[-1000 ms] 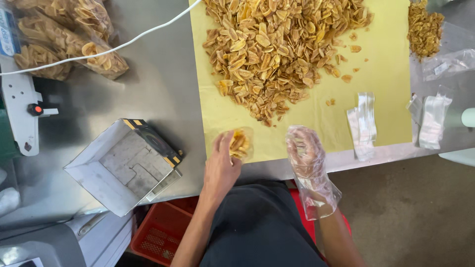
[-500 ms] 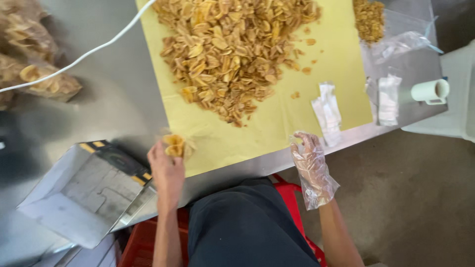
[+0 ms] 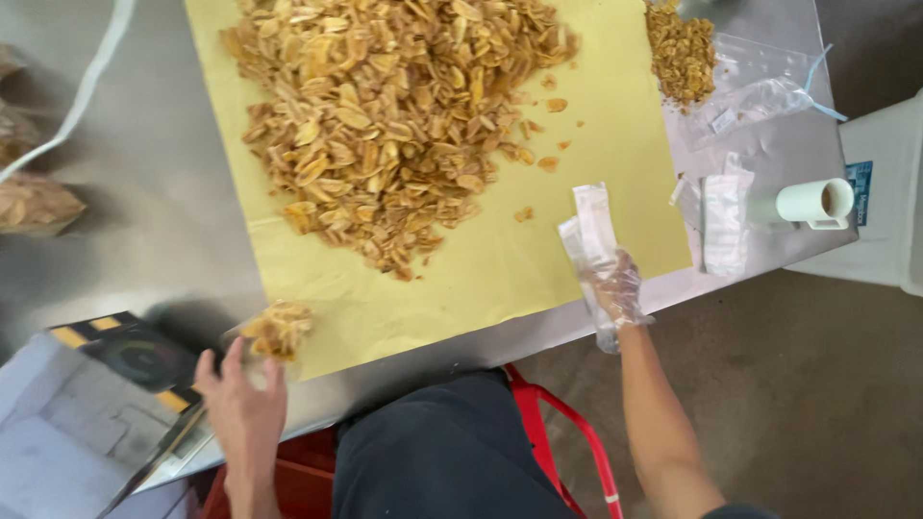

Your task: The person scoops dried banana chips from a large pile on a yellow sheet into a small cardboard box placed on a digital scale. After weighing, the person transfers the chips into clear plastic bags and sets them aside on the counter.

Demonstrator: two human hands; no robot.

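A steel table (image 3: pixel 144 221) fills the view, with a yellow sheet (image 3: pixel 615 173) spread across it from 12 to 6 o'clock. On the sheet, toward 12 o'clock, lies a big heap of banana chips (image 3: pixel 385 125). At 8 o'clock sits a scale (image 3: pixel 125 360) with yellow-black edge stripes. The left hand (image 3: pixel 240 404), at 7 o'clock, grips a small clear bag of chips (image 3: pixel 277 332) at the sheet's lower edge. The right hand (image 3: pixel 615 293) — gloved in clear plastic — pinches empty clear bags (image 3: pixel 591 226) at 4 o'clock. At 3 o'clock, a tape roll (image 3: pixel 815 202).
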